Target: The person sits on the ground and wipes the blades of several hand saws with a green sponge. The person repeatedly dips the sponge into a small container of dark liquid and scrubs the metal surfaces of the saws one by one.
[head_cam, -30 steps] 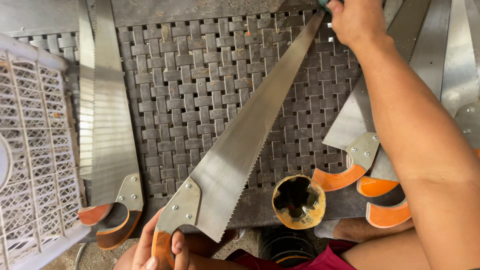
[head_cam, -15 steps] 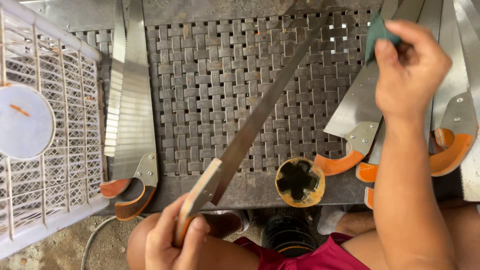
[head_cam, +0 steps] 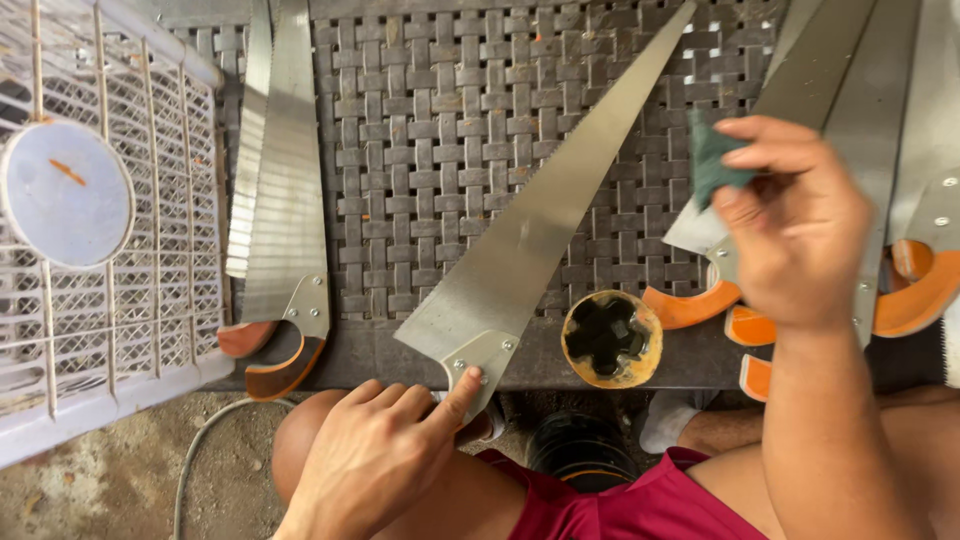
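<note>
The left hand (head_cam: 385, 455) grips the handle end of the long bare-steel handsaw blade (head_cam: 545, 225) lying diagonally across the dark woven plastic table (head_cam: 420, 150), while the right hand (head_cam: 795, 225), well apart, pinches a green scouring pad (head_cam: 712, 165); a slip could drag fingers along the teeth.

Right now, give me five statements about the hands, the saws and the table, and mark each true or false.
1. The left hand grips the handle end of the saw lying across the woven table. True.
2. The right hand is empty. False: it pinches a green pad.
3. The round cup stands at the table's near edge. True.
4. The white crate lies to the right. False: it is on the left.
5. The stacked saws on the left have blue handles. False: orange.
</note>
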A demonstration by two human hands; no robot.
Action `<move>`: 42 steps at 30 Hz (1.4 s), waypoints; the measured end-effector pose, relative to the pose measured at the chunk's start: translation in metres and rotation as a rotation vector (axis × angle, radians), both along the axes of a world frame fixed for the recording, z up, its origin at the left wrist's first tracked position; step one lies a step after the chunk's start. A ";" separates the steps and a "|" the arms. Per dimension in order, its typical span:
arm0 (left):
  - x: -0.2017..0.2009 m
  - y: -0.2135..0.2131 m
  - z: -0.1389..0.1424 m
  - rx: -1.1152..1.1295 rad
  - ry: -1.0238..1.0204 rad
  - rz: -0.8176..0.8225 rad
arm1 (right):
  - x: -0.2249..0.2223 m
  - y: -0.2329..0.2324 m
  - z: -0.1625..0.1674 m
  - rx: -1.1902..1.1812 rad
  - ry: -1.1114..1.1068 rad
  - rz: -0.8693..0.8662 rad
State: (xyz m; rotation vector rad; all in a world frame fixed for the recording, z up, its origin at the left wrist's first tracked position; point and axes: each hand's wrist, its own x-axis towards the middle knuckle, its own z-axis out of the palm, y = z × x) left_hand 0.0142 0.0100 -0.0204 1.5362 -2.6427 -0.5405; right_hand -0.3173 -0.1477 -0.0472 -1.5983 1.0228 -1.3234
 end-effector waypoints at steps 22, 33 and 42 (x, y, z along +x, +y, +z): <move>0.017 -0.002 -0.045 -0.002 0.019 -0.048 | 0.098 0.000 -0.050 -0.236 0.676 0.317; 0.041 -0.001 -0.102 -0.085 0.115 -0.111 | 0.038 -0.116 -0.106 -0.226 0.780 0.110; 0.055 0.004 -0.132 -0.047 0.132 -0.084 | -0.012 -0.195 -0.131 -0.324 0.895 -0.009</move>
